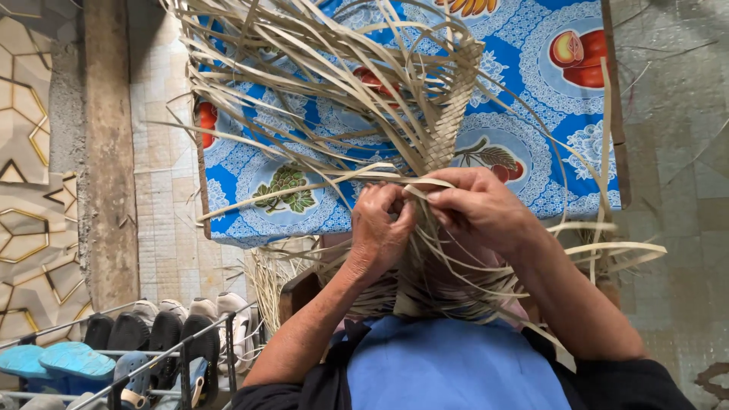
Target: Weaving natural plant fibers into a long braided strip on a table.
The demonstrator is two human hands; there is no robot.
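A half-woven piece of pale dried leaf strips [448,114] rises in front of me, its plaited band running up the middle and loose strips fanning out to all sides. My left hand [380,228] is closed around a few strips at the lower end of the band. Right beside it, my right hand [478,209] pinches a flat strip that bends across between both hands. More loose strips hang down over my lap below the hands.
A table with a blue fruit-patterned cloth [531,45] stands behind the weaving. A metal rack [152,349] with several shoes and sandals is at the lower left. Tiled floor [163,220] and a patterned wall [30,190] lie to the left, grey concrete floor [676,152] to the right.
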